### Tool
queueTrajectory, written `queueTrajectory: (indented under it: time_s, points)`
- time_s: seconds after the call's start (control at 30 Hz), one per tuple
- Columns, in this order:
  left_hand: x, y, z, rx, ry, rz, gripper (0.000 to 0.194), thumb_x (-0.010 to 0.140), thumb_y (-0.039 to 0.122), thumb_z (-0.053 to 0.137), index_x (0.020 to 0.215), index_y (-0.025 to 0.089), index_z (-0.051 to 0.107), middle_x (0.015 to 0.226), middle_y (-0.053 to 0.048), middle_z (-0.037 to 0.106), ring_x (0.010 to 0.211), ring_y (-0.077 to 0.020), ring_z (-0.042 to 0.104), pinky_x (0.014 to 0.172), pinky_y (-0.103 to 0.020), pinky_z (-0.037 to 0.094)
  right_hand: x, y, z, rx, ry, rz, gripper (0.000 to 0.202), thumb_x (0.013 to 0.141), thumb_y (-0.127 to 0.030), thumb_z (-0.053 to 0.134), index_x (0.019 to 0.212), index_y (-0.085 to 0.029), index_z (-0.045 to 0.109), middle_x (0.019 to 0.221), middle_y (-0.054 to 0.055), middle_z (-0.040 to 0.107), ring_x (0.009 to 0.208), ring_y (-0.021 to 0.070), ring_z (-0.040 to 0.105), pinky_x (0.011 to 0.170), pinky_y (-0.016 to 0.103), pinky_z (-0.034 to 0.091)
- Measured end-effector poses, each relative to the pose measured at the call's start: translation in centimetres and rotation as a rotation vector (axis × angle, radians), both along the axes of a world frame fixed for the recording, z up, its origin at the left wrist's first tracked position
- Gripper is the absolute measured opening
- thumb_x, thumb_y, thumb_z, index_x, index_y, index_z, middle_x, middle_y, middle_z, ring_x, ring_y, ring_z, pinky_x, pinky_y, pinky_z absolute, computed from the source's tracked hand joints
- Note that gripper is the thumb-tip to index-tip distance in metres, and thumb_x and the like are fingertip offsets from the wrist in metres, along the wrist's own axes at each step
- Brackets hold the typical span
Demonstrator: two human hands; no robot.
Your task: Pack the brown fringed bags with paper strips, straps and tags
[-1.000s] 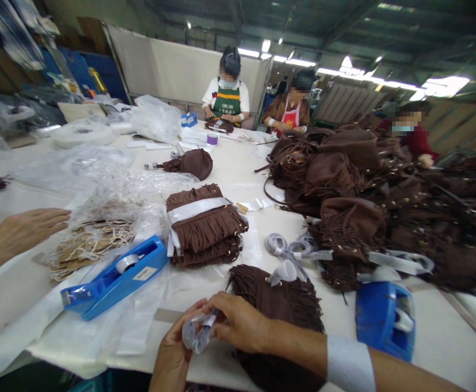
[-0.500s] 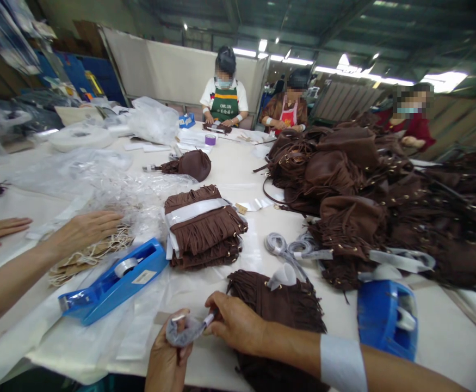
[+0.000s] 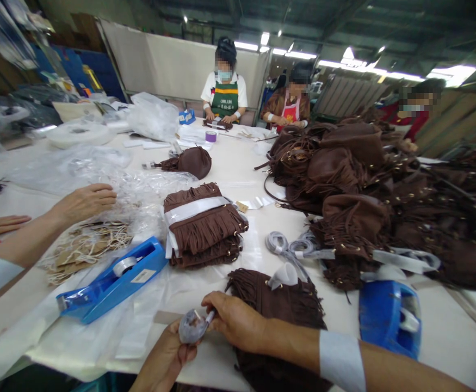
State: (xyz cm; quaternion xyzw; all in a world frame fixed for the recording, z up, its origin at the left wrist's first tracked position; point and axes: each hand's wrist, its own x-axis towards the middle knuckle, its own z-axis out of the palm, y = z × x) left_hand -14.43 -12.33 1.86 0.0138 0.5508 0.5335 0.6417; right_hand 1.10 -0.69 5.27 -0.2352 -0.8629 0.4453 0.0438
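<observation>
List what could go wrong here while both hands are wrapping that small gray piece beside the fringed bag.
The small gray piece is pinched only at the tips of the left hand and right hand, close to the table edge, so it could slip off. The right forearm lies across the fringed bag and may crush its fringe. A co-worker's hand works close by.

I see a dark brown fringed bag (image 3: 282, 305) at lower centre, lying on the white worktop (image 3: 238, 163). The tape dispenser (image 3: 113, 280) at lower left is bright blue, and the wrap (image 3: 191, 325) between my hands is translucent grey. At upper centre, a co-worker's apron (image 3: 224, 100) is green.
</observation>
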Motion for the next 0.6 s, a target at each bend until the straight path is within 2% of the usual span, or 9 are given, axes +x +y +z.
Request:
queueTrajectory:
  time_s: [0.17, 0.3, 0.37, 0.47, 0.53, 0.6]
  points:
    - [-0.8, 0.6, 0.8, -0.050, -0.019, -0.160, 0.037, 0.055, 0.033, 0.090, 0.078, 0.012, 0.069, 0.066, -0.004, 0.069, 0.053, -0.0110, 0.061, 0.046, -0.017, 0.044, 0.5, 0.2, 0.3, 0.163, -0.072, 0.188, 0.047, 0.088, -0.014, 0.050, 0.134, -0.017, 0.039, 0.119, 0.011, 0.062, 0.099, 0.0210, 0.064, 0.081, 0.028, 0.048]
    - [-1.4, 0.9, 0.8, -0.067, -0.132, -0.225, 0.046, 0.060, 0.041, 0.088, 0.090, 0.013, 0.068, 0.084, -0.010, 0.076, 0.072, -0.0246, 0.073, 0.058, -0.027, 0.056, 0.5, 0.1, 0.5, 0.246, -0.087, 0.260, 0.056, 0.087, -0.013, 0.052, 0.140, -0.015, 0.033, 0.119, 0.014, 0.062, 0.092, 0.0221, 0.066, 0.076, 0.029, 0.050]
    - [-1.5, 1.2, 0.7, -0.083, -0.220, -0.221, 0.044, 0.064, 0.040, 0.087, 0.094, 0.013, 0.067, 0.090, -0.012, 0.076, 0.082, -0.0287, 0.074, 0.064, -0.032, 0.059, 0.5, 0.1, 0.5, 0.268, -0.082, 0.276, 0.061, 0.088, -0.014, 0.052, 0.144, -0.015, 0.029, 0.120, 0.015, 0.063, 0.090, 0.0227, 0.066, 0.075, 0.030, 0.050]
    - [-1.2, 1.6, 0.6, -0.115, -0.319, -0.180, 0.037, 0.066, 0.030, 0.085, 0.093, 0.012, 0.067, 0.090, -0.012, 0.077, 0.084, -0.0276, 0.074, 0.063, -0.029, 0.058, 0.5, 0.4, 0.5, 0.302, -0.072, 0.293, 0.063, 0.092, -0.018, 0.049, 0.149, -0.018, 0.022, 0.125, 0.016, 0.062, 0.088, 0.0224, 0.066, 0.073, 0.031, 0.051]
    - [-0.9, 1.8, 0.5, -0.150, -0.348, -0.149, 0.035, 0.065, 0.025, 0.086, 0.091, 0.011, 0.068, 0.087, -0.013, 0.077, 0.080, -0.0263, 0.074, 0.058, -0.025, 0.056, 0.6, 0.8, 0.6, 0.312, -0.067, 0.297, 0.060, 0.093, -0.021, 0.050, 0.148, -0.022, 0.024, 0.125, 0.014, 0.062, 0.088, 0.0211, 0.066, 0.072, 0.029, 0.051]
    - [-0.6, 1.8, 0.5, -0.162, -0.288, -0.092, 0.033, 0.064, 0.022, 0.086, 0.088, 0.010, 0.068, 0.083, -0.014, 0.076, 0.076, -0.0278, 0.074, 0.053, -0.025, 0.054, 0.6, 1.2, 0.9, 0.321, -0.061, 0.298, 0.053, 0.095, -0.025, 0.051, 0.144, -0.023, 0.031, 0.122, 0.011, 0.063, 0.088, 0.0197, 0.066, 0.069, 0.026, 0.049]
